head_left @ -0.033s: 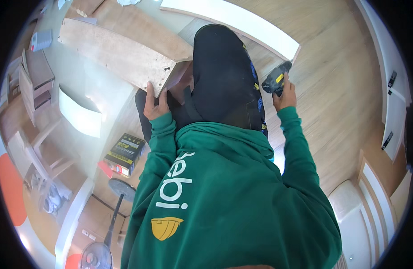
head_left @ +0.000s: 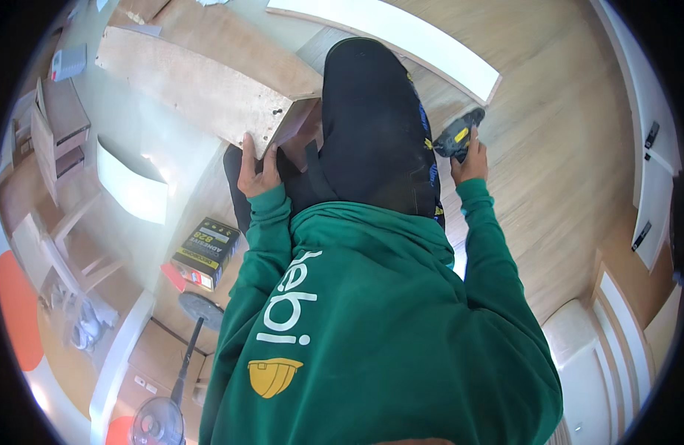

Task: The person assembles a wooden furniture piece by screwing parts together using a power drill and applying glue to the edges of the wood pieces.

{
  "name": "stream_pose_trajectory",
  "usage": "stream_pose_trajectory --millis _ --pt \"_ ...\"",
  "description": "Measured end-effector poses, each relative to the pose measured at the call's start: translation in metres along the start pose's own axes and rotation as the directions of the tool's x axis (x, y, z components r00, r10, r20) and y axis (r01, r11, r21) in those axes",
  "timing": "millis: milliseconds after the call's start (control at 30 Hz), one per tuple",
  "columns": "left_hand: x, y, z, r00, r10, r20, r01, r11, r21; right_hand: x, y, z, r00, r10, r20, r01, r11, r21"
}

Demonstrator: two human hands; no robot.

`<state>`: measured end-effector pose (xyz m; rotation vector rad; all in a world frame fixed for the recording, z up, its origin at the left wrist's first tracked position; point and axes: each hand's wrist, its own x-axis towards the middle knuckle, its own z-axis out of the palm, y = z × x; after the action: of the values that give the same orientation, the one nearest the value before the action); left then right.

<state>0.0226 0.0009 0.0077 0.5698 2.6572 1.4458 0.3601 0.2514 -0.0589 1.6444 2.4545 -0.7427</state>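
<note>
My left hand (head_left: 259, 176) grips the near corner of a long open-sided wooden box (head_left: 201, 87), with fingers on the top face and at the end edge. That box lies slantwise over to the left, and a few dark holes or screw heads dot its near end. My right hand (head_left: 470, 162) is closed around a black cordless drill (head_left: 456, 138) with a yellow label, held to the right of my bent knee and apart from the box. The drill's far end points up and right; its bit cannot be made out.
A white-faced board (head_left: 401, 33) lies beyond my knee. At left are a curved white panel (head_left: 130, 185), an adhesive tin (head_left: 206, 252), a wooden cabinet (head_left: 64, 133) and a grey jug (head_left: 69, 62). A standing fan (head_left: 158, 424) stands at lower left. White panels (head_left: 657, 163) stand at right.
My right hand and the drill have shifted very slightly down. My left hand stays on the box's corner.
</note>
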Motion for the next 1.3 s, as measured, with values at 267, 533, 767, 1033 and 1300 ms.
stream_pose_trajectory --millis 267,533,767,1033,1300 --pt "0.001 0.003 0.006 0.978 -0.202 0.048 0.207 0.952 -0.226 -0.006 0.03 0.067 0.971 0.236 -0.045 -0.236 0.972 0.013" --pt "-0.003 0.004 0.007 0.967 -0.243 -0.081 0.207 0.928 -0.31 0.025 -0.25 -0.101 0.875 -0.392 -0.283 0.481 0.641 0.598" --pt "-0.005 0.025 -0.006 0.867 -0.497 -0.042 0.47 0.841 -0.267 0.014 -0.323 0.003 0.969 -0.241 -0.043 0.208 0.715 0.668" --pt "-0.003 0.029 -0.004 0.788 -0.614 -0.046 0.586 0.771 -0.249 0.011 -0.315 0.023 0.968 -0.251 0.002 0.164 0.637 0.753" --pt "0.004 0.03 -0.003 0.689 -0.724 -0.04 0.678 0.662 -0.319 0.019 -0.314 0.024 0.946 -0.318 -0.059 0.277 0.7 0.659"
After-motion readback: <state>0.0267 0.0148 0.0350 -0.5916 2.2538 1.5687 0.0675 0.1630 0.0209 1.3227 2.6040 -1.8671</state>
